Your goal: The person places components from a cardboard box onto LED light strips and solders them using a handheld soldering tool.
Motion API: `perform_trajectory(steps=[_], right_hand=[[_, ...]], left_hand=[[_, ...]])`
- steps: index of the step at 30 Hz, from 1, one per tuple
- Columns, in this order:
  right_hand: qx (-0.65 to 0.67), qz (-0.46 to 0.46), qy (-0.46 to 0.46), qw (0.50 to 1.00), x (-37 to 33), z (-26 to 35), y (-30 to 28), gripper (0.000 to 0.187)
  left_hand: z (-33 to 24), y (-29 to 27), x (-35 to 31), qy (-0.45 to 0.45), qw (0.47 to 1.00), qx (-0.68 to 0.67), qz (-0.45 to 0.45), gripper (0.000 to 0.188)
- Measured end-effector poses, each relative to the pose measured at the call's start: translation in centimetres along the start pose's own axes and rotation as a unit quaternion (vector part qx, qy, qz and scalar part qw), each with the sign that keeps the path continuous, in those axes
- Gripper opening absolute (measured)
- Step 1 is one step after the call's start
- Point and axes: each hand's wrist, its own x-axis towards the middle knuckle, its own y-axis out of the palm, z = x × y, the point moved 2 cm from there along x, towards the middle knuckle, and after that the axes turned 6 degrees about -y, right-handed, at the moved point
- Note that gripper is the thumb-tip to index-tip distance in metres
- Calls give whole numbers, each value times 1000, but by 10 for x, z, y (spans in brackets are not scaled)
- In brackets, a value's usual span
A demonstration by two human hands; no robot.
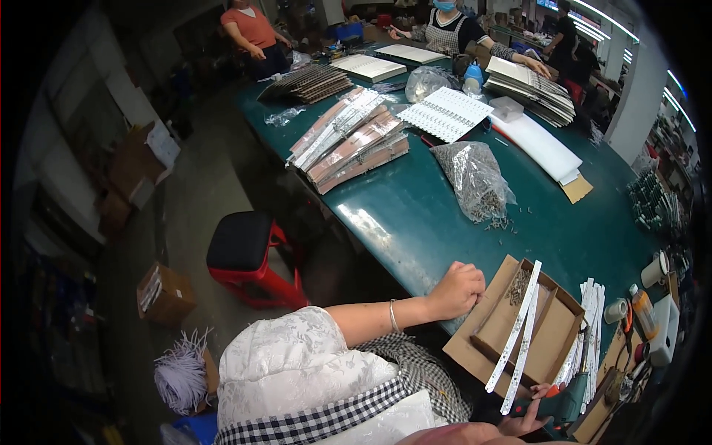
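My left hand [455,291] is curled into a fist at the near edge of the green table. Whatever its fingers hold, if anything, is hidden. Beside it lies a shallow cardboard box [486,335] with dividers, and small screws or pins [519,288] fill one compartment. Two narrow white strips [514,334] with small holes rest across the box, their lower ends close to my right hand [525,421]. That hand is closed around a green power tool [569,403] with a red part, at the lower right; its tip is hard to make out.
A bag of small metal pieces [475,178], stacked strips [348,141] and white sheets [445,113] cover the table farther off. More strips [591,319], pliers [625,348] and a bottle [644,311] lie right. A black-topped red stool [248,252] stands left. Two people work opposite.
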Motion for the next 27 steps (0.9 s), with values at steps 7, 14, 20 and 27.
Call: perform_trajectory(steps=[7,14,20,27], right_hand=[[27,36,-13,999,1,-6,-7,57],[34,49,-5,998,0,-5,-6,59],[35,50,-31,998,1,-3,-5,61],[10,38,-11,999,1,-2,-2,66]], left_hand=[[1,-3,-3,-10,1000,12,-3,15],[2,-1,-5,-3,1000,7,-11,15],[4,-1,-5,-2,1000,6,-24,13],[2,-3,-4,0,1000,21,-23,14]])
